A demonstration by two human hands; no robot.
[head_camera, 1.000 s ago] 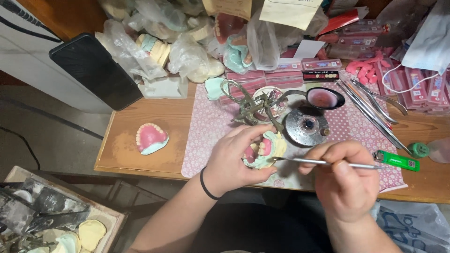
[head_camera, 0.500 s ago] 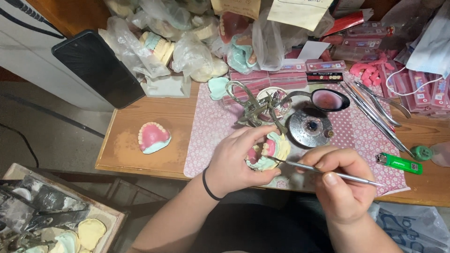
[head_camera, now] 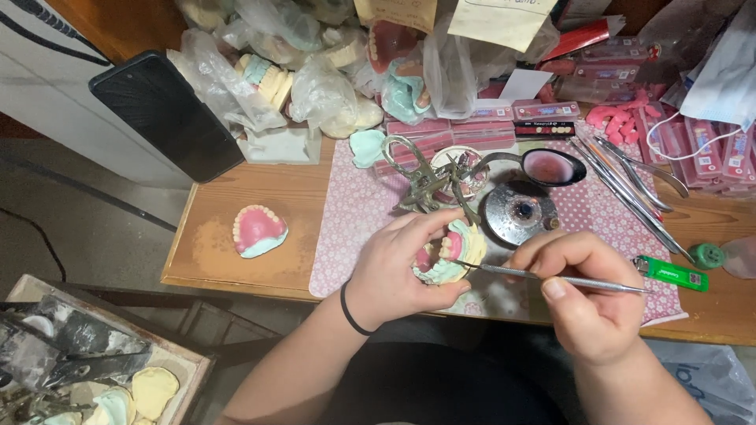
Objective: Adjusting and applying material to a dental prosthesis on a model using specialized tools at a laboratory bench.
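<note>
the left hand [head_camera: 394, 267] curls its fingers around a dental cast [head_camera: 449, 253], pink and pale green, held just above the worktop [head_camera: 260, 271] edge; the right hand [head_camera: 587, 295] pinches a thin metal tool [head_camera: 551, 277], its tip touching the cast from 3 o'clock; at 12 o'clock of the cast stands a metal articulator [head_camera: 429, 179]; a round burner [head_camera: 520, 211] sits at 2 o'clock, a spoon [head_camera: 551, 167] just beyond it; a green lighter [head_camera: 672, 273] lies at 3 o'clock of the right hand; a second denture [head_camera: 258, 230] rests well apart at 9 o'clock; a dark phone [head_camera: 165, 114] leans at 10 o'clock.
</note>
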